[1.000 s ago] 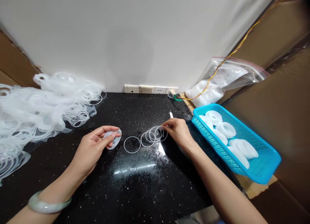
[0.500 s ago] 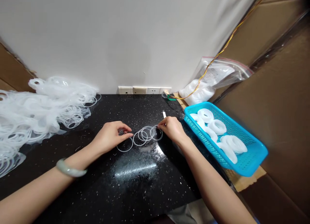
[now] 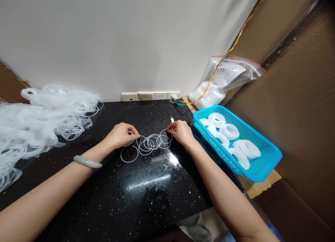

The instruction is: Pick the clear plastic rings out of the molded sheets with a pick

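Observation:
Several thin, clear-white plastic rings lie overlapped in a row on the black speckled tabletop. At the row's left end, my left hand is closed, thumb and forefinger pinching the edge of a ring. More rings show partly beneath its curled fingers. One loose ring lies apart, just below that hand. At the right end, my right hand pinches the rim of another ring between thumb and fingertip. A small white strip shows just behind my right hand.
A blue perforated basket on the right holds several bundles of white rings. Behind it sits a clear zip bag. On the left is a big heap of rings. Wall sockets and a yellow twisted cable are at the back.
My left hand has moved from above the loose ring onto the left end of the row and now pinches a ring there. My right hand keeps its pinch. The view has shifted slightly.

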{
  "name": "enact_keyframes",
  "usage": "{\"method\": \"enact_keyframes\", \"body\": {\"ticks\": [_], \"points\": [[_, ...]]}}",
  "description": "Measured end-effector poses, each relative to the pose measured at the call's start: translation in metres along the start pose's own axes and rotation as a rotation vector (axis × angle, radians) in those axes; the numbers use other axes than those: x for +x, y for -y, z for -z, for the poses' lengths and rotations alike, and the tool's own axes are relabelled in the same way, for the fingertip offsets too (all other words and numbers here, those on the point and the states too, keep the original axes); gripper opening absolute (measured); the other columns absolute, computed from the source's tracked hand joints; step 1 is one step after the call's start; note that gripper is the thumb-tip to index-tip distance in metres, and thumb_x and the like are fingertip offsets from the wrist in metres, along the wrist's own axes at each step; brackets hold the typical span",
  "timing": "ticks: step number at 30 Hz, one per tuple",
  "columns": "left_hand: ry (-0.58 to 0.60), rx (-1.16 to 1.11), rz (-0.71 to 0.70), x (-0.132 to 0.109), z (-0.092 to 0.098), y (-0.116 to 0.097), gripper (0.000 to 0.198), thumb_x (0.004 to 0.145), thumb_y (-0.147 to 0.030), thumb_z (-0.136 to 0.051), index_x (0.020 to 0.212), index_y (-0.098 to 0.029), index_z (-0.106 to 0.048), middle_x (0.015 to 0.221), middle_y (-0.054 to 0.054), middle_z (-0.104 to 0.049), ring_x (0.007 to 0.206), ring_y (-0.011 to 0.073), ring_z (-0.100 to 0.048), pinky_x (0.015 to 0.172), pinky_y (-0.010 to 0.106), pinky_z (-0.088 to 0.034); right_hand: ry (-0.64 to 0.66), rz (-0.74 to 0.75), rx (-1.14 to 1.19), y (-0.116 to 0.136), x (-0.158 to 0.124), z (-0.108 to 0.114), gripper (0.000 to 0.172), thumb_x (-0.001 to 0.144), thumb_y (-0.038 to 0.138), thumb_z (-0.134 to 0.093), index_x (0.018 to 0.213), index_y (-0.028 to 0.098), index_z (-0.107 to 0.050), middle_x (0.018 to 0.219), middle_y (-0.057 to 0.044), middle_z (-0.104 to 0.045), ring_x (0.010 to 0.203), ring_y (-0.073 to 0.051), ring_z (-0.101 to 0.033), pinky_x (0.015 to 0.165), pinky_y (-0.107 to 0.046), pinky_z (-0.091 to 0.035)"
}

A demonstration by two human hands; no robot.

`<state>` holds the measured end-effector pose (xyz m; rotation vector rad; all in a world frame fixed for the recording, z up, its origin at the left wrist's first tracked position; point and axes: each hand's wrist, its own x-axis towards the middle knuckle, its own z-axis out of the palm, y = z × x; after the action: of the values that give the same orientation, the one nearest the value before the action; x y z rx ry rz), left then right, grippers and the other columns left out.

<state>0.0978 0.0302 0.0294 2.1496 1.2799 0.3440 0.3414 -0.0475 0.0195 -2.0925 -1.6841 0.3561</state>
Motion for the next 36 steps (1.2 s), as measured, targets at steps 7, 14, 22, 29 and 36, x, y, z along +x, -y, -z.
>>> {"method": "enact_keyframes", "body": {"ticks": [7, 14, 22, 29, 36], "points": [[-0.038, -0.045, -0.018, -0.011, 0.008, 0.002, 0.02, 0.073, -0.037, -0.066, 0.081, -0.021, -0.075, 0.086, 0.005, -0.075, 0.08, 0.0237, -0.067, 0.072, 0.029, -0.045, -0.08, 0.06, 0.084, -0.003, 0.001, 0.0, 0.014, 0.076, 0.015, -0.069, 0.085, 0.022, -0.077, 0.086, -0.005, -0.074, 0.079, -0.019, -0.066, 0.07, -0.026, -0.046], [-0.127, -0.124, -0.04, -0.05, 0.036, 0.02, 0.038, 0.076, -0.047, -0.066, 0.105, -0.022, -0.071, 0.097, 0.003, -0.073, 0.085, 0.0214, -0.064, 0.074, 0.025, -0.045, 0.044, 0.254, 0.006, 0.009, -0.008, 0.003, 0.019, 0.076, 0.009, -0.063, 0.079, 0.022, -0.076, 0.084, -0.003, -0.071, 0.073, -0.016, -0.061, 0.064, -0.024, -0.041], [-0.294, -0.123, 0.125, -0.078, 0.034, 0.041, 0.046, 0.076, -0.058, -0.066, 0.107, -0.024, -0.07, 0.076, -0.003, -0.067, 0.053, 0.0113, -0.04, 0.053, 0.021, -0.03, 0.099, 0.177, 0.108, 0.004, -0.005, 0.005, 0.007, 0.074, 0.018, -0.072, 0.079, 0.02, -0.076, 0.077, -0.002, -0.071, 0.069, -0.014, -0.06, 0.061, -0.023, -0.04], [-0.298, -0.11, 0.1, -0.077, 0.028, 0.05, 0.043, 0.075, -0.059, -0.065, 0.1, -0.026, -0.072, 0.078, -0.001, -0.069, 0.05, 0.0111, -0.036, 0.05, 0.022, -0.029, 0.183, 0.188, 0.042, 0.001, -0.005, 0.002, 0.011, 0.072, 0.011, -0.067, 0.075, 0.019, -0.075, 0.072, -0.002, -0.07, 0.065, -0.013, -0.06, 0.058, -0.022, -0.038], [-0.296, -0.065, 0.091, -0.078, 0.026, 0.054, 0.044, 0.073, -0.061, -0.064, 0.101, -0.027, -0.072, 0.073, -0.002, -0.069, 0.047, 0.0111, -0.037, 0.049, 0.022, -0.031, 0.158, 0.191, 0.084, -0.002, -0.003, 0.001, 0.013, 0.073, 0.009, -0.065, 0.075, 0.018, -0.074, 0.073, -0.003, -0.07, 0.066, -0.014, -0.06, 0.06, -0.023, -0.039]]}}
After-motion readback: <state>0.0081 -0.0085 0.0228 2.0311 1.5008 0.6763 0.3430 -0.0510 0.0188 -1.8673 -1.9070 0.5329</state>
